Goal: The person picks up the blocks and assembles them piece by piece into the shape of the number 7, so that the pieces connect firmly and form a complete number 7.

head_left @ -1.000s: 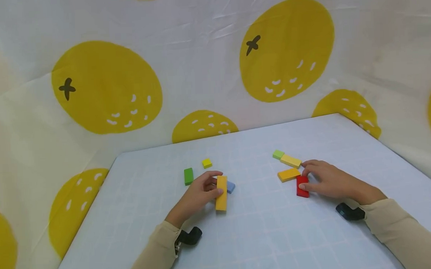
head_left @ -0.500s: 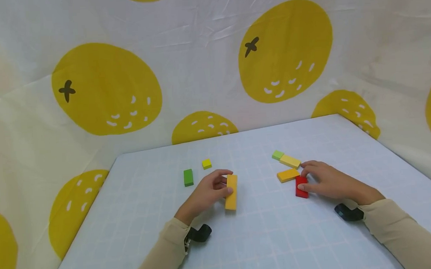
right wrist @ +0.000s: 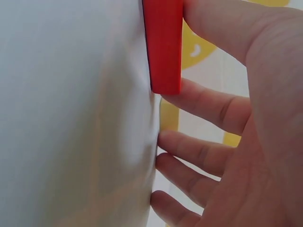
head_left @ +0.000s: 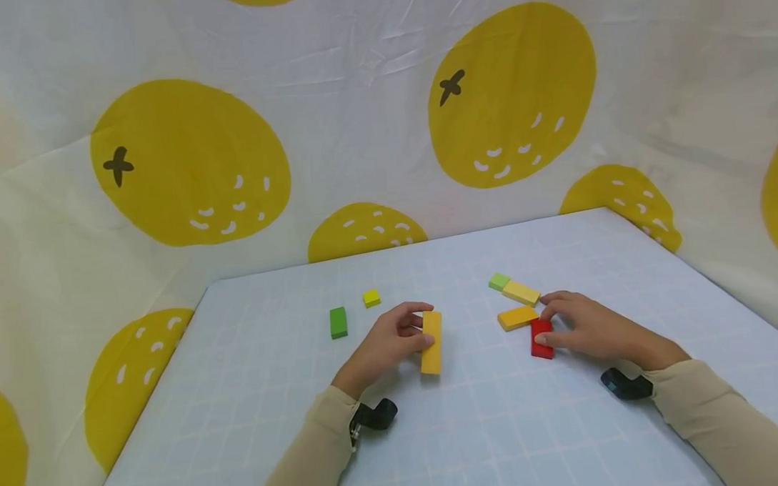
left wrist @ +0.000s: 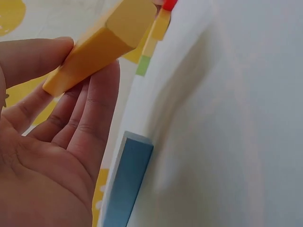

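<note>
My left hand (head_left: 392, 341) pinches a long orange-yellow block (head_left: 432, 343) between thumb and fingers. In the left wrist view this block is raised off the table, its shadow falling on the cloth. A blue block (left wrist: 127, 182) lies on the table beneath that hand; the hand hides it in the head view. On the right, my right hand (head_left: 588, 327) holds a red block (head_left: 543, 351) lying on the table, thumb on top and index finger at its far end. An orange block (head_left: 517, 318) lies against the red block's far corner.
Past the orange block lie a pale yellow block (head_left: 521, 293) and a light green block (head_left: 499, 281), end to end. Left of my left hand are a green block (head_left: 338, 323) and a small yellow block (head_left: 371, 298). A fruit-patterned curtain (head_left: 359, 129) borders the table.
My left hand has moved right with the orange-yellow block, toward the red block. The blue block has gone out of sight behind that hand in the head view. My right hand stays put.
</note>
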Demonstrator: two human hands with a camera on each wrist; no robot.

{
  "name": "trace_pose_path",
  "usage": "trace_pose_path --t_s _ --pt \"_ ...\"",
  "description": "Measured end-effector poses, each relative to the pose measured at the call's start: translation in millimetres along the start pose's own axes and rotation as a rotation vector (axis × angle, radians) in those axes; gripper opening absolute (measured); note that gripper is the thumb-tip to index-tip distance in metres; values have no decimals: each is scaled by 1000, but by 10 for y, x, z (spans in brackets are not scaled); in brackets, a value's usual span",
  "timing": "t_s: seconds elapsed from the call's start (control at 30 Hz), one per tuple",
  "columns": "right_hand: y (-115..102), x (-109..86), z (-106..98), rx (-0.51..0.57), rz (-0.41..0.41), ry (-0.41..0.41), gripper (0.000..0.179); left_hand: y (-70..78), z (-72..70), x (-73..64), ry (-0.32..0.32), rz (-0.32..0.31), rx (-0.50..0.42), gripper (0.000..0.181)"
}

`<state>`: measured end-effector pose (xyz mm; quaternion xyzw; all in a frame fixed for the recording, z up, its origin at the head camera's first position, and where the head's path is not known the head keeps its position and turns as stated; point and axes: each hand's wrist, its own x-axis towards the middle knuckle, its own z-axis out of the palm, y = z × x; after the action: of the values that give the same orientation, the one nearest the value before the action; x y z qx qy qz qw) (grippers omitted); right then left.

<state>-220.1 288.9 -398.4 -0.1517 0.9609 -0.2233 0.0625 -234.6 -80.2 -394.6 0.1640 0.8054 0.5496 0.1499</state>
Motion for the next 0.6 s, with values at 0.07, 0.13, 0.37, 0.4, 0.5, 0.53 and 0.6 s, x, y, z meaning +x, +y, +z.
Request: trace_pose_path --t_s 0.07,0.13,0.37,0.4,0.5,0.53,0.6 --pt "-2 -4 11 7 6 -2 42 4 23 18 -9 6 -10 52" --pt "-10 -8 18 11 9 -2 42 1 45 35 -23 10 -26 51" --pt "-14 5 33 7 -5 -3 45 -29 97 61 -74 7 -7 48" --pt "-9 6 33 4 -3 0 44 -30 102 65 -78 9 -5 48" --pt "7 3 20 1 -9 6 43 -19 105 72 -86 13 3 49" --pt "11 0 16 2 -10 7 43 -14 103 75 -87 14 3 50" --pt "17 -9 10 7 -10 8 43 -6 98 80 -87 14 5 51"
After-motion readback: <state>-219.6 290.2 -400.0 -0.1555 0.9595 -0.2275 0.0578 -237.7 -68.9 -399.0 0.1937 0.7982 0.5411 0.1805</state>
